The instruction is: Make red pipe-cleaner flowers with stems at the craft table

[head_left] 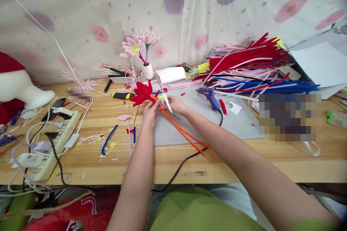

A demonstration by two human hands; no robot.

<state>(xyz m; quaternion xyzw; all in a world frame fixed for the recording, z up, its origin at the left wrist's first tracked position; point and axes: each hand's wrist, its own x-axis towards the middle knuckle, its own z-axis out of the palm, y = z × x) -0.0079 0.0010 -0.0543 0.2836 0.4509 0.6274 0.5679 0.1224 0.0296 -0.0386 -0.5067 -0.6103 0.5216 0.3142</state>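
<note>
I am watching both hands meeting just left of the frame's centre, over the near left corner of the grey mat. The left hand is pinching the red flower right under its head, fingers pressed together around the stem, so the bloom is sitting just up and to the left of that hand. The right hand is pinching a pale strip against the same stem, touching it just beside the left hand. The orange stems are running on a long diagonal from the flower down toward the lower right of the frame, passing under the right wrist; I am counting two of them side by side. The left hand is the nearer one to the bloom, the right nearer to the trailing stems. I am counting one blue glue gun lying right of the hands, well apart, one white vase holding two pink flowers above them, and one power strip at lower left.
</note>
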